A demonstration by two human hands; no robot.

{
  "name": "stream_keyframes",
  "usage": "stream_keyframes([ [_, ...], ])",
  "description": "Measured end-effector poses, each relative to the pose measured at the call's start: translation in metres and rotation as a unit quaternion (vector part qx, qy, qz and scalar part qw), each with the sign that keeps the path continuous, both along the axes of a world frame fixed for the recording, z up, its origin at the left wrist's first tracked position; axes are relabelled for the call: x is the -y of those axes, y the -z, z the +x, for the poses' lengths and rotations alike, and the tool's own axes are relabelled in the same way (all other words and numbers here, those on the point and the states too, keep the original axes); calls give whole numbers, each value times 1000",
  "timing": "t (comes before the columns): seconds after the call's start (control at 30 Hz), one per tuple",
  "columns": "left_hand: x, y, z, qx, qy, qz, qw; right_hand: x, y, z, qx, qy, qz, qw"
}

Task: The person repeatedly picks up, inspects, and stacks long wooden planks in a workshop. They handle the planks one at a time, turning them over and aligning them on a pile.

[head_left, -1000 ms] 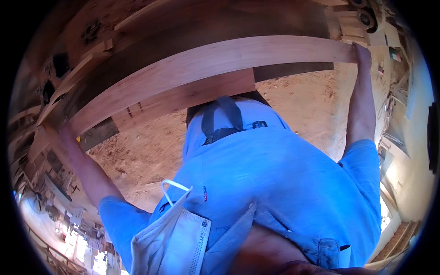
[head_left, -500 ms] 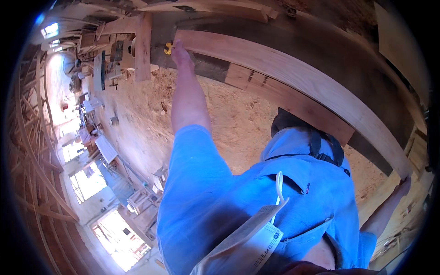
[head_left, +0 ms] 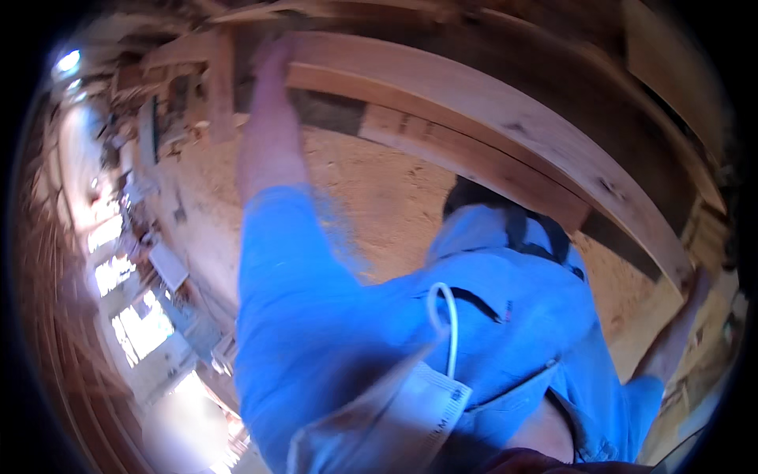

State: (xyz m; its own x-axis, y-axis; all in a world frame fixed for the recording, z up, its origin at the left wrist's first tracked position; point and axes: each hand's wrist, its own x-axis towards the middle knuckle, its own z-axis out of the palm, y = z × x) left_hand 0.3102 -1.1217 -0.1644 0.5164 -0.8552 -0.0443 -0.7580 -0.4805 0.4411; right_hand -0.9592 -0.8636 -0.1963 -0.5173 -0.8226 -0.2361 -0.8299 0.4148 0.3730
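Note:
A long, pale wooden board (head_left: 466, 91) runs from the upper left to the right, and dark knots show on its face near the right end. My left hand (head_left: 274, 51), smeared by motion, is closed round its left end; the fingers are hard to make out. At the opposite end my right hand (head_left: 696, 283) grips the board's edge, small and partly in shade. Just under the long board, on the near side, lies a shorter, wider plank (head_left: 474, 162) with dark marks near its left end.
A dark work surface (head_left: 335, 113) shows beneath the boards. An upright timber (head_left: 222, 87) stands left of my left hand. Sawdust covers the floor (head_left: 355, 182). A pale sheet (head_left: 671, 79) leans at the far right. Benches and bright windows (head_left: 146, 328) line the left side.
The long board has been turned: a knotted face and its near edge now show. My left hand has moved up and left with its end. The yellow tape measure beside that hand is no longer visible.

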Motion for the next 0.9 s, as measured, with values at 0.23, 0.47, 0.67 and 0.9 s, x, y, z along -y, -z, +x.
stream_keyframes([
  [0.23,3,4,-15,242,-69,160,955,-13,-14,69,-74,-61,0,995],
  [0.47,26,52,50,237,105,138,956,-5,-20,89,-54,-30,-76,995],
  [0.67,49,51,39,256,195,180,930,6,-10,107,372,360,-402,755],
  [0.9,46,51,35,437,275,197,834,-4,-3,91,-4,88,-158,984],
])
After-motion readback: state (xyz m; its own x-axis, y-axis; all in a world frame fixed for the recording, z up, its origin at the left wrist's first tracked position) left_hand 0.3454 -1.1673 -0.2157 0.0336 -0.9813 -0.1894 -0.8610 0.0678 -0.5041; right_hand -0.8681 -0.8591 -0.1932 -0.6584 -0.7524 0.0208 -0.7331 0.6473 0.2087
